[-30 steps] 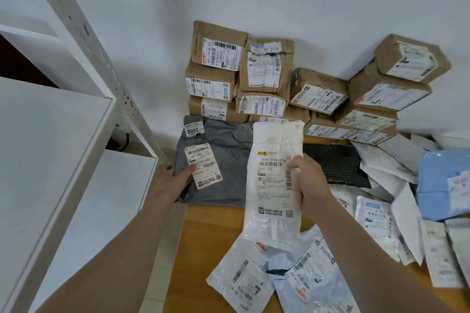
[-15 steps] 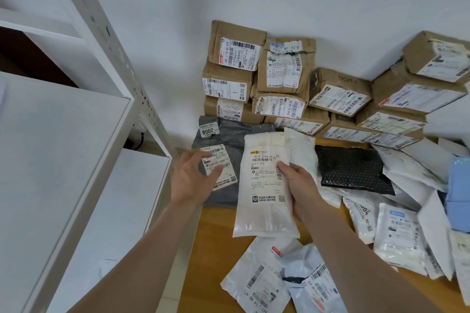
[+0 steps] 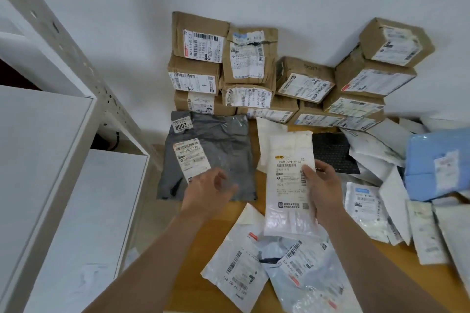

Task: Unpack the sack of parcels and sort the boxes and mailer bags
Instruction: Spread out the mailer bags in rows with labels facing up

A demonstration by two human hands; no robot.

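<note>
My right hand (image 3: 321, 187) grips a long white mailer bag (image 3: 287, 185) by its right edge, label facing up, just above the wooden table (image 3: 193, 284). My left hand (image 3: 209, 190) hovers with relaxed fingers over the lower edge of a flat grey mailer bag (image 3: 216, 150), holding nothing. Brown cardboard boxes (image 3: 250, 58) with shipping labels are stacked against the white wall. Two more white mailer bags (image 3: 239, 264) lie near the table's front, under the held bag. A black dotted mailer (image 3: 333, 150) lies behind my right hand.
A white metal shelving unit (image 3: 50, 160) stands at the left, close to the table's edge. A heap of white mailers (image 3: 381, 201) and a light blue parcel (image 3: 437, 160) fill the right side of the table.
My left hand has come off the grey bag's label and moved right along its lower edge. The white mailer in my right hand has shifted right, off the grey bag.
</note>
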